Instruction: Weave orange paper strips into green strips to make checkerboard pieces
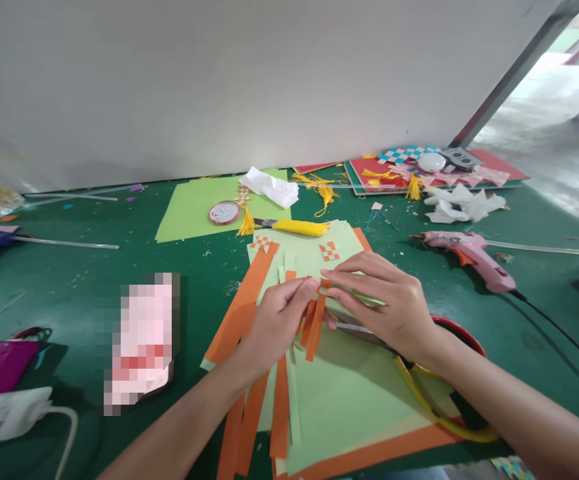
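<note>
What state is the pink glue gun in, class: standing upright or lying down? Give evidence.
Lying down. The glue gun rests on its side on the green table, with its nozzle pointing left.

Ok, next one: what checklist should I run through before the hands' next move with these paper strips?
1. Left hand pinches the orange strips: ok.
2. Right hand grips the green strip: cannot tell, fingers lie flat over it.
3. Scissors clear of the hands: not ok, they lie under the right wrist.
4. Glue gun apart from the paper sheets: ok.
5. Yellow knife blade retracted: cannot tell.
</note>
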`<action>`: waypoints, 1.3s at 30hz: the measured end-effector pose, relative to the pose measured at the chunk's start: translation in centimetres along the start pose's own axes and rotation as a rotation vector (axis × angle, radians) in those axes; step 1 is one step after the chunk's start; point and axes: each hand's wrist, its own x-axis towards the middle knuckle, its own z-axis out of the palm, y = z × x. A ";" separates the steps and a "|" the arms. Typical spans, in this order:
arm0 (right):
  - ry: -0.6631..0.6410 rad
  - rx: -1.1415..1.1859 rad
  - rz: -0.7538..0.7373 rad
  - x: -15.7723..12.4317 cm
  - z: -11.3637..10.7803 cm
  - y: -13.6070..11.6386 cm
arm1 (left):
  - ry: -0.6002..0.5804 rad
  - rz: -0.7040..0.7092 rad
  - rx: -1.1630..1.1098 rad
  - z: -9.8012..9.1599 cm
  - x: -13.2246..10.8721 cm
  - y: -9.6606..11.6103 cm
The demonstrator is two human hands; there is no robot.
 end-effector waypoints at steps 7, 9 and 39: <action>0.009 -0.027 -0.035 -0.1 0.0 0.1 | 0.003 0.011 0.013 0.0 0.0 0.0; -0.002 -0.033 -0.016 -0.1 0.1 0.1 | -0.003 0.023 0.011 -0.1 0.0 0.0; -0.059 0.372 0.427 0.6 -0.7 -0.8 | 0.049 0.287 0.252 0.0 -0.2 -0.5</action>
